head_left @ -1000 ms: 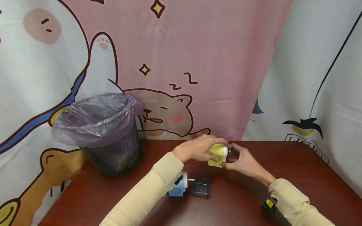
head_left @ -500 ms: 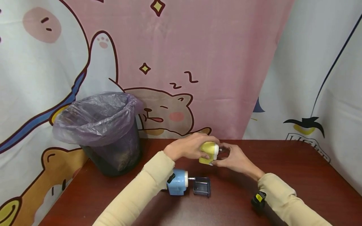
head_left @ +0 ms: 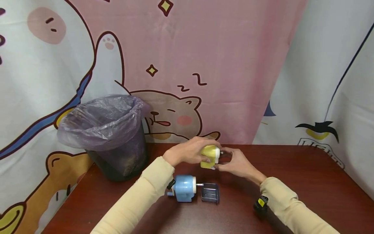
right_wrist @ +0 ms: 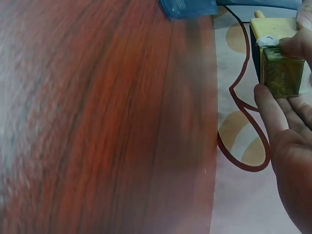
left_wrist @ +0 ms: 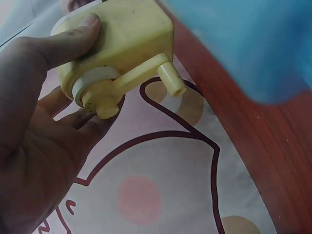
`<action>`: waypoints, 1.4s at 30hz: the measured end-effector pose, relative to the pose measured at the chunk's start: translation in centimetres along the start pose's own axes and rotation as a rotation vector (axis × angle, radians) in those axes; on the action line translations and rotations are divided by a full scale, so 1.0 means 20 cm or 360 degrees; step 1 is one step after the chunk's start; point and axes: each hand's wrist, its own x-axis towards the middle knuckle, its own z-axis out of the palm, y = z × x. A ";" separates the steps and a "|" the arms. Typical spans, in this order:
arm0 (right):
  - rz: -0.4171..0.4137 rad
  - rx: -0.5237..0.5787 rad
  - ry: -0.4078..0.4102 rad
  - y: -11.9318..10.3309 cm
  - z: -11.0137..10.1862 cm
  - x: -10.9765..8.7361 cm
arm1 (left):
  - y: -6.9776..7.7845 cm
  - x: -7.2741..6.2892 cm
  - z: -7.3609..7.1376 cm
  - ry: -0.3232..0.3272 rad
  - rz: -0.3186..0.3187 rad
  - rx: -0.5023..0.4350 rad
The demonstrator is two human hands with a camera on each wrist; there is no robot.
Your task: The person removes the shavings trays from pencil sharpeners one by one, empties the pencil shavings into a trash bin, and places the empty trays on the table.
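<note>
My left hand (head_left: 188, 151) grips a yellow hand-crank pencil sharpener (head_left: 208, 151) above the table's back part. Its crank handle (left_wrist: 170, 80) points away from the palm in the left wrist view. My right hand (head_left: 239, 162) pinches a dark see-through shavings drawer (right_wrist: 282, 75) against the sharpener's front; how deep it sits inside cannot be told. Below them on the table is a blue pencil sharpener (head_left: 184, 188), with its own see-through drawer (head_left: 210, 193) lying apart at its right. A metal shaft sticks out of the blue one toward that drawer.
A mesh waste bin (head_left: 125, 162) with a purple liner bag (head_left: 102, 130) stands at the table's back left. Behind the reddish-brown table (head_left: 233, 208) hangs a cartoon-printed curtain (head_left: 228, 65).
Both hands have shifted left together with the yellow sharpener. The left sleeve has moved off the blue sharpener, so more of it shows, including its crank.
</note>
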 end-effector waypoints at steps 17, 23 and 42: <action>0.0023 0.0216 -0.0099 -0.02 0.04 0.01 | -0.03 -0.05 0.00 0.0014 -0.0035 -0.0028; 0.0065 0.0242 -0.0089 -0.03 0.05 0.01 | -0.04 -0.07 0.01 0.0030 -0.0055 -0.0035; 0.0079 0.0267 -0.0102 -0.03 0.06 0.00 | -0.04 -0.08 0.00 0.0031 -0.0018 -0.0023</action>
